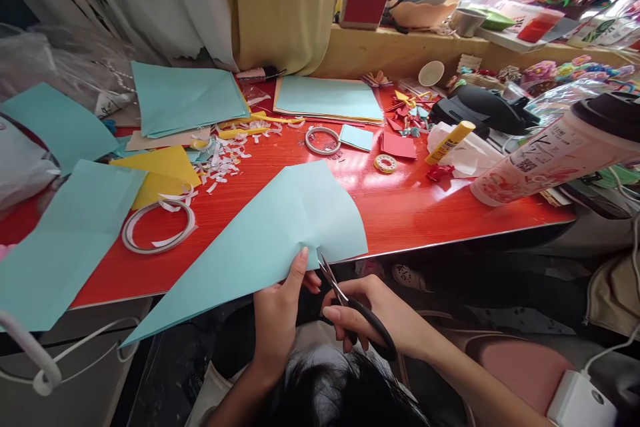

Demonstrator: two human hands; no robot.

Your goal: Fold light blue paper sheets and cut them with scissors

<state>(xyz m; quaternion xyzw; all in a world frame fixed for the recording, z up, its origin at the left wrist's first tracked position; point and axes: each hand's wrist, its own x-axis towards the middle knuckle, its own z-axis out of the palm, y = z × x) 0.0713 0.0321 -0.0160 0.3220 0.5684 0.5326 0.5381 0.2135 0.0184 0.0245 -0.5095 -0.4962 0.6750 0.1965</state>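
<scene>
A large light-blue paper sheet (280, 220) lies over the front edge of the red table, its long point reaching down to the left. My left hand (283, 307) pinches the near edge of this sheet, thumb on top and fingers beneath. Just right of that thumb, the blades of black-handled scissors (373, 327) meet the paper's edge. My right hand (375, 313) is closed around the scissor handles, with the blades slightly apart and pointing up and left.
On the red table (415, 213) are tape rolls (159, 227), paper scraps (225, 170), blue sheets (190, 100), yellow paper (160, 173) and a glue stick (450, 142). A large cup (550, 153) leans at the right. White cables hang at lower left.
</scene>
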